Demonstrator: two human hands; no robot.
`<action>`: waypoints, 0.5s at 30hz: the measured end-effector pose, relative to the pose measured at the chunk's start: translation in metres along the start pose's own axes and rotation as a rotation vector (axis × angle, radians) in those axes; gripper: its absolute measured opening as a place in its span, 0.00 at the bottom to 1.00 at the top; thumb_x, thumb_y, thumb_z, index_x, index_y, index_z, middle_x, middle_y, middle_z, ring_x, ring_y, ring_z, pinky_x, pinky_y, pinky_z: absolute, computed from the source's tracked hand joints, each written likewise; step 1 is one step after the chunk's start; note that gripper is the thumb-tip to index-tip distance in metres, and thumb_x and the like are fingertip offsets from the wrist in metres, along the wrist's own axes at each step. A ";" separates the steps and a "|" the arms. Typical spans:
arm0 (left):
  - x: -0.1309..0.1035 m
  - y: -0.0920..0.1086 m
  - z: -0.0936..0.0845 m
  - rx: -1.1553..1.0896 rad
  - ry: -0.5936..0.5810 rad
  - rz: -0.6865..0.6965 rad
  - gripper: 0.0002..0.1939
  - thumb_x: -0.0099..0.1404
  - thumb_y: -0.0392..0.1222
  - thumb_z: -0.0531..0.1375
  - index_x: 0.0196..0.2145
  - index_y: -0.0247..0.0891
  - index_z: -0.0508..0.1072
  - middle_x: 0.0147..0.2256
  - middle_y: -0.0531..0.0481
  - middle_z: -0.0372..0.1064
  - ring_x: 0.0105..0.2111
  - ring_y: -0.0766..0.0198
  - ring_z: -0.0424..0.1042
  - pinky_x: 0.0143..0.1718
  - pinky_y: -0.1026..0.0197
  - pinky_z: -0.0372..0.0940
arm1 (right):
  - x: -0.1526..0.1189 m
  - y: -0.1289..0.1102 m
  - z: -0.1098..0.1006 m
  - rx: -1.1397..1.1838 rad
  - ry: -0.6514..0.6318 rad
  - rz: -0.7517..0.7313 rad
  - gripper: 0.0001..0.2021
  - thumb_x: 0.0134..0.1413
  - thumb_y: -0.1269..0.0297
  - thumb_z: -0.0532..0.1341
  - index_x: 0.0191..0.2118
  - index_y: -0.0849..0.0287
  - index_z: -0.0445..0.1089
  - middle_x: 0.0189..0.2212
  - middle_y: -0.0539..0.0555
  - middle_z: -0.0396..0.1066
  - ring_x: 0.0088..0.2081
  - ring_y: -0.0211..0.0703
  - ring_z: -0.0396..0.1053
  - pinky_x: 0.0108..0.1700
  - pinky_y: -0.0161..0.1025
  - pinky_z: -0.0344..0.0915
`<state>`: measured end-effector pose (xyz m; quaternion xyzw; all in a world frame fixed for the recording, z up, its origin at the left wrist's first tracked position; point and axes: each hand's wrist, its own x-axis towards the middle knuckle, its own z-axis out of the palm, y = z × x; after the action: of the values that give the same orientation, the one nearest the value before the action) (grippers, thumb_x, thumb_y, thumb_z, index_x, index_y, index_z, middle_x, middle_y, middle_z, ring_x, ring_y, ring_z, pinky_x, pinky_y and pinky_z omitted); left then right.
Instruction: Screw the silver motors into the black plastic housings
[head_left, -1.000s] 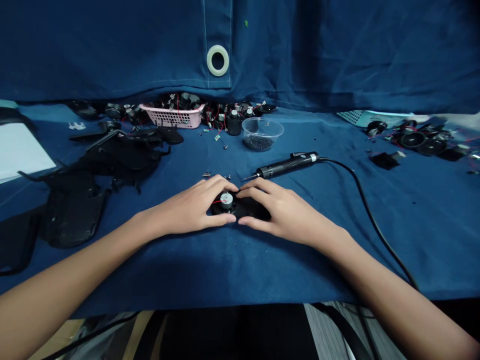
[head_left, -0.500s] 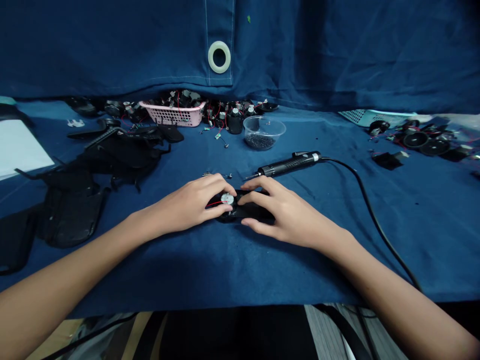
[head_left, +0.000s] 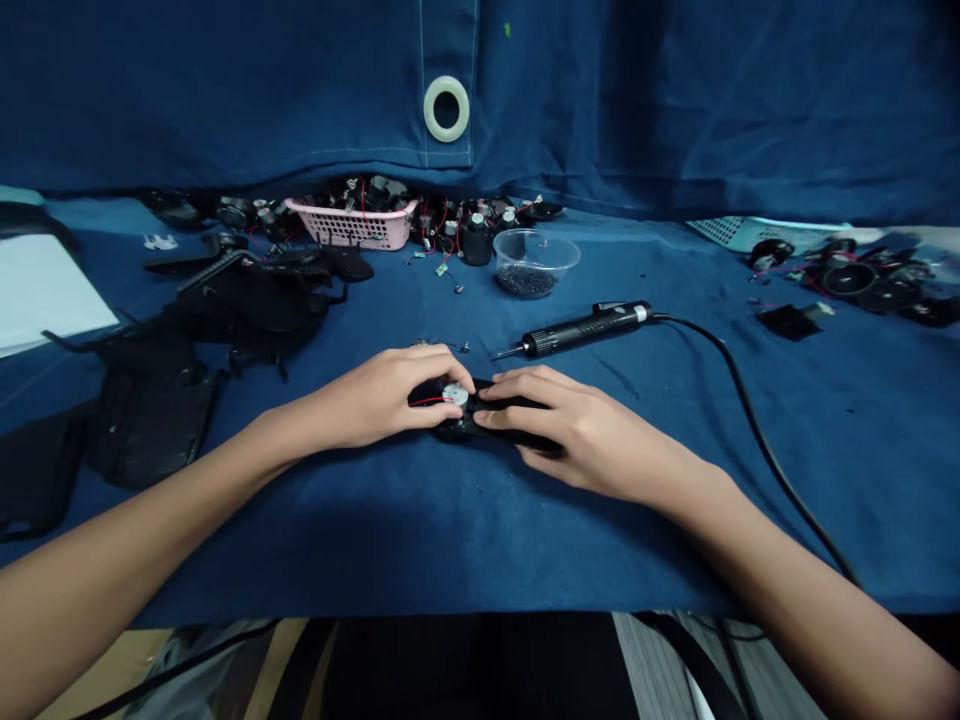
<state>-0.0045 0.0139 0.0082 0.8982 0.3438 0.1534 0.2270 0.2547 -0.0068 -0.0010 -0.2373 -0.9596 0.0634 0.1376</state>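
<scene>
A black plastic housing (head_left: 517,436) lies on the blue cloth in front of me, partly covered by my fingers. At its left end is a round white part (head_left: 455,394) with a red wire (head_left: 429,401). The thumb and index finger of my left hand (head_left: 394,398) close around this white part. My right hand (head_left: 581,425) grips the right side of the housing, with two fingertips close to the white part and the lower finger along the near edge.
Beyond my hands lies a black electric screwdriver (head_left: 589,330) with a cable running right. Behind it stands a clear tub of small dark screws (head_left: 529,280). A pink basket (head_left: 360,228), black casings (head_left: 157,420) and a teal basket (head_left: 772,235) with wired parts lie around.
My right hand's fingers, spread over the housing before, are now closed around it. My left hand stays at the white part. The whole view has shifted slightly.
</scene>
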 end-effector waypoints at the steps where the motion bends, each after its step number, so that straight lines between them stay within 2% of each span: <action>1: 0.001 -0.001 0.000 -0.005 -0.001 0.006 0.11 0.68 0.46 0.57 0.46 0.42 0.71 0.43 0.51 0.70 0.41 0.62 0.69 0.42 0.62 0.60 | -0.001 0.000 0.000 0.003 0.001 0.000 0.23 0.58 0.71 0.58 0.59 0.53 0.66 0.55 0.57 0.65 0.60 0.49 0.61 0.60 0.50 0.64; 8: 0.001 -0.002 -0.002 -0.023 0.001 0.028 0.09 0.67 0.44 0.59 0.44 0.42 0.72 0.42 0.54 0.70 0.40 0.65 0.69 0.43 0.64 0.59 | -0.003 0.000 0.000 0.024 -0.009 0.016 0.22 0.59 0.71 0.57 0.59 0.54 0.66 0.56 0.58 0.64 0.61 0.49 0.59 0.60 0.51 0.64; 15: 0.001 -0.002 0.000 -0.044 0.006 -0.010 0.10 0.67 0.44 0.59 0.44 0.42 0.72 0.42 0.53 0.70 0.40 0.63 0.68 0.42 0.63 0.60 | -0.001 -0.001 0.003 -0.001 0.006 0.015 0.20 0.61 0.68 0.56 0.58 0.55 0.67 0.56 0.57 0.65 0.60 0.48 0.60 0.62 0.50 0.61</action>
<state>-0.0047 0.0163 0.0068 0.8908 0.3455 0.1624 0.2466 0.2543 -0.0085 -0.0041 -0.2446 -0.9574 0.0634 0.1399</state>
